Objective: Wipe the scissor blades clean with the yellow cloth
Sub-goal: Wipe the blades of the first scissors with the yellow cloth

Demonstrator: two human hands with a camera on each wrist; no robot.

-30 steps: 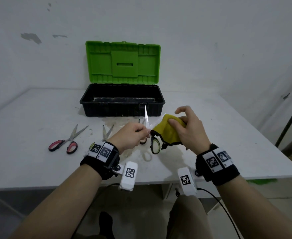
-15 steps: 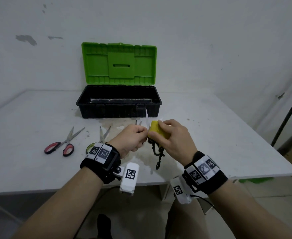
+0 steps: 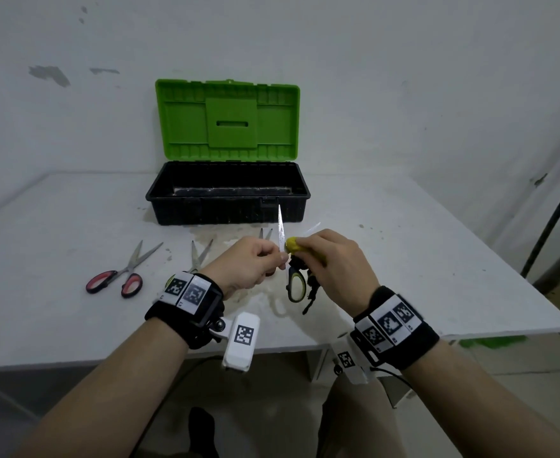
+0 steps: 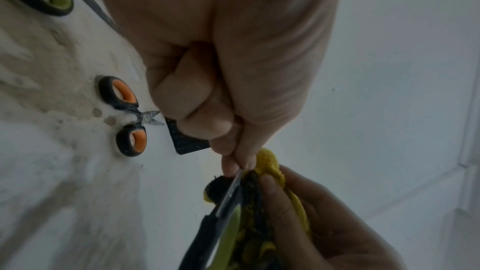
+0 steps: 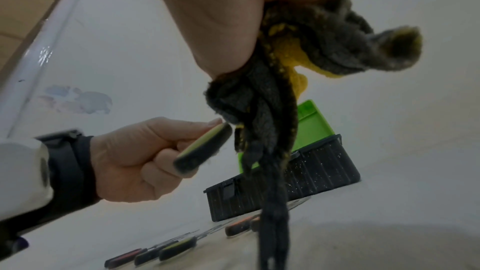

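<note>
My left hand [image 3: 280, 259] pinches the green-and-black-handled scissors [image 3: 297, 285] near the pivot, above the table. The scissors are spread: one blade [image 3: 280, 226] points straight up, the other slants up to the right past my right hand. My right hand [image 3: 308, 247] grips the bunched yellow cloth [image 3: 292, 245] and presses it against the base of the upright blade. The cloth [image 5: 293, 63] is dark with grime, and its frayed ends hang below the hand. In the left wrist view my fingertips [image 4: 231, 168] pinch the steel beside the cloth [image 4: 269, 159].
An open toolbox, black base [image 3: 227, 209] and green lid [image 3: 227, 117], stands behind the hands. Red-handled scissors [image 3: 117, 280] lie at the left. A second pair [image 3: 201, 252] and small orange-handled scissors [image 4: 130, 118] lie near my left hand. The table's front edge [image 3: 107, 358] runs below my wrists.
My right hand has closed in on the left and bunched the cloth, which earlier lay loosely over the scissors, tight against the base of the upright blade. The green handle now hangs below both hands.
</note>
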